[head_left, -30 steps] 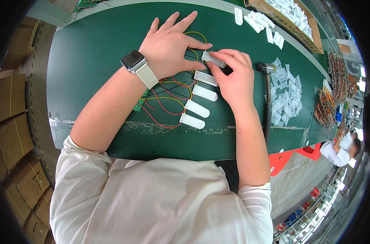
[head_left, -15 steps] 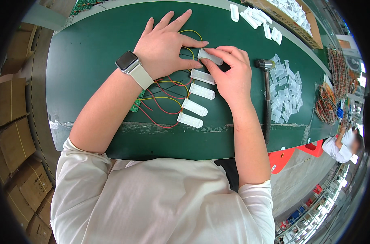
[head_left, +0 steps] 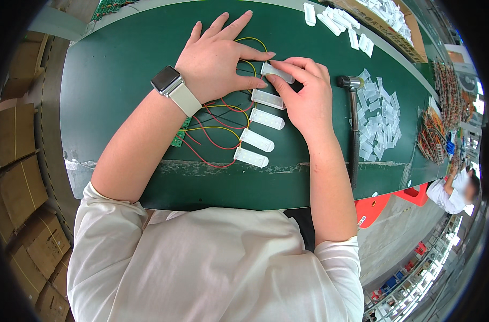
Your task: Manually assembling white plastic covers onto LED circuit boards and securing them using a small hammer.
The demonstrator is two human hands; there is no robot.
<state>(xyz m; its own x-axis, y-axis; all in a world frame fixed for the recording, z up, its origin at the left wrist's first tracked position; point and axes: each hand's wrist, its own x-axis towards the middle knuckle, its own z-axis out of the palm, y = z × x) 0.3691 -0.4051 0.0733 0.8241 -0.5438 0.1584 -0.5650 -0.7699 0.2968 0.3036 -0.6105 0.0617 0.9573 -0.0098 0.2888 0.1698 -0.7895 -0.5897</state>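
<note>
My right hand (head_left: 310,99) pinches a white rounded lamp housing (head_left: 281,72) between thumb and fingers, at the far end of a slanting row. My left hand (head_left: 215,63) lies palm down with its fingers spread, its index finger and thumb tips close to that housing's wired end. Nearer to me in the row lie several similar white housings with small dots in them, such as the nearest one (head_left: 251,157). Red, yellow and black wires (head_left: 221,129) run from them under my left hand to a green circuit board (head_left: 179,137), partly hidden by my left forearm.
Right of my right arm lies a black-handled hammer (head_left: 353,129), beside a pile of small clear pieces (head_left: 381,121). Loose white housings (head_left: 333,24) and a full cardboard box (head_left: 413,51) stand far right. Wire bundles (head_left: 431,137) lie at the right edge, red stools (head_left: 372,208) below.
My right fingertips have shifted very slightly on the housing. My left hand stays spread in nearly the same place, and the row of housings keeps its layout.
</note>
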